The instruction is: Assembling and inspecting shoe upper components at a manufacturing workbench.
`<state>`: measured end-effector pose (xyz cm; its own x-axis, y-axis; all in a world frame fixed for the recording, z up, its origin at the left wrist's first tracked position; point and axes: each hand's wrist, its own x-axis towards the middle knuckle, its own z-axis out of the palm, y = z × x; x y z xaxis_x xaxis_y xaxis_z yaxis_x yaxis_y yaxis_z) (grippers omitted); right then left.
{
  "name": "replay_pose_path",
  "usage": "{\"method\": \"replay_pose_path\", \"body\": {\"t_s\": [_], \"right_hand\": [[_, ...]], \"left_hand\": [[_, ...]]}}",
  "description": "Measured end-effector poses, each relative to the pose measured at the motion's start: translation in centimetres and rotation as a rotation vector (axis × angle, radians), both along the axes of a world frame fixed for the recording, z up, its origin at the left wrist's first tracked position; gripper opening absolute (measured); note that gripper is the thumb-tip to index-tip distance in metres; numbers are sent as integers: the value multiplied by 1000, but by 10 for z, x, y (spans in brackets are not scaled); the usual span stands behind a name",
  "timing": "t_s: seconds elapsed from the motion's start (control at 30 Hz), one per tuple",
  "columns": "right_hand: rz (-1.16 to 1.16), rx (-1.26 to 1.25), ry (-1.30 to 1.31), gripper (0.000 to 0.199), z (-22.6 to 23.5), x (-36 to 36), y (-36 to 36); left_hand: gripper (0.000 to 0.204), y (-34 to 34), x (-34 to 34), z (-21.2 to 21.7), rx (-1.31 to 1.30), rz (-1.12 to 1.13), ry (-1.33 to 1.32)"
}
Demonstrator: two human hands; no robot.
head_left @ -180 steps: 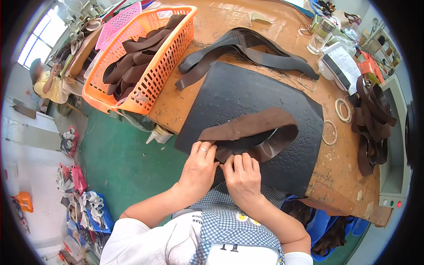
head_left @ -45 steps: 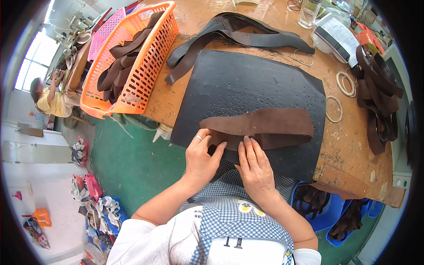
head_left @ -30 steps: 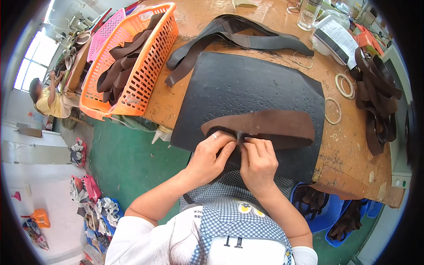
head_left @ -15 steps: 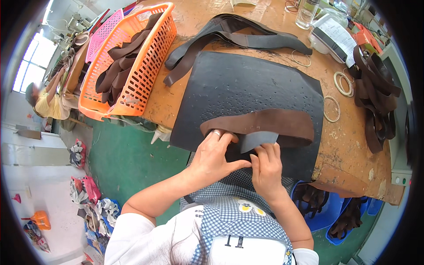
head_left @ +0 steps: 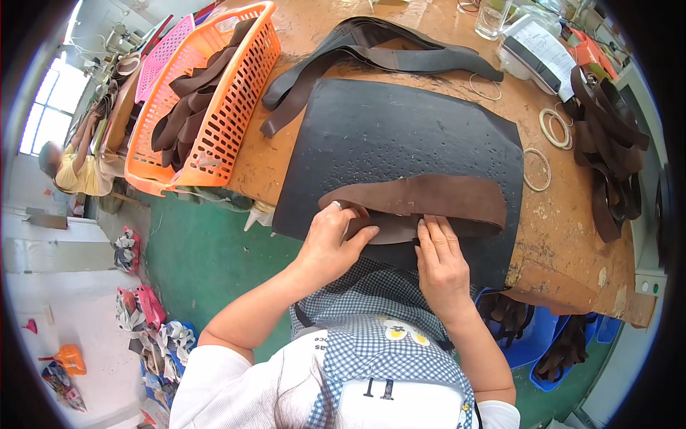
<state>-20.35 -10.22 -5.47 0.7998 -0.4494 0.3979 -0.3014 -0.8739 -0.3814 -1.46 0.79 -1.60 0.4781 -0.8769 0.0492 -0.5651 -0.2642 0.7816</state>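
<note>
A long brown band (head_left: pixel 429 193) with a smooth, leathery surface lies in a flattened loop on a black, pitted mat (head_left: pixel 414 136). My left hand (head_left: pixel 332 239) is closed on the near side of the loop, toward its left end, with the thumb along the front. My right hand (head_left: pixel 441 261) lies on the same near side, right of the middle. Its fingers are stretched out flat and close together, fingertips at the gap between the two sides. Whatever is beneath those fingers is hidden.
An orange basket (head_left: pixel 246 93) of brown bands stands at the left. More dark bands (head_left: pixel 400 57) lie beyond the mat, and others (head_left: pixel 607 157) hang at the right. Pale rings (head_left: pixel 536 170), a glass (head_left: pixel 491 20) and blue bins (head_left: pixel 525 350) are nearby. Someone in yellow (head_left: pixel 71 171) is far left.
The grey flap that my right hand held up is folded down out of sight. My hands have moved apart, and my right fingers now lie flat on the band.
</note>
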Motion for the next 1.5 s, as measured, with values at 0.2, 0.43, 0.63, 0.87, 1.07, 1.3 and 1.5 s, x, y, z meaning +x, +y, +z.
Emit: {"method": "replay_pose_path", "body": {"t_s": [0.2,0.43,0.63,0.87,1.07,1.3,1.5], "right_hand": [[37,-44,55,48,2,-2,-2],[-111,-129,49,44,9,27,21],[-112,-149,-72,23,4,31,12],[-130,-147,-132,14,6,33,1],[-165,-67,-142,16,11,31,0],[22,-42,69,50,-3,12,18],[32,-38,133,72,-7,10,21]], "left_hand": [[24,0,5,-1,87,-39,-66],[35,4,2,7,152,20,301],[59,-3,10,22,311,-211,224],[66,2,4,19,221,-305,66],[60,3,5,23,256,-290,50],[55,5,-1,20,133,-147,151],[32,12,0,11,82,102,302]]}}
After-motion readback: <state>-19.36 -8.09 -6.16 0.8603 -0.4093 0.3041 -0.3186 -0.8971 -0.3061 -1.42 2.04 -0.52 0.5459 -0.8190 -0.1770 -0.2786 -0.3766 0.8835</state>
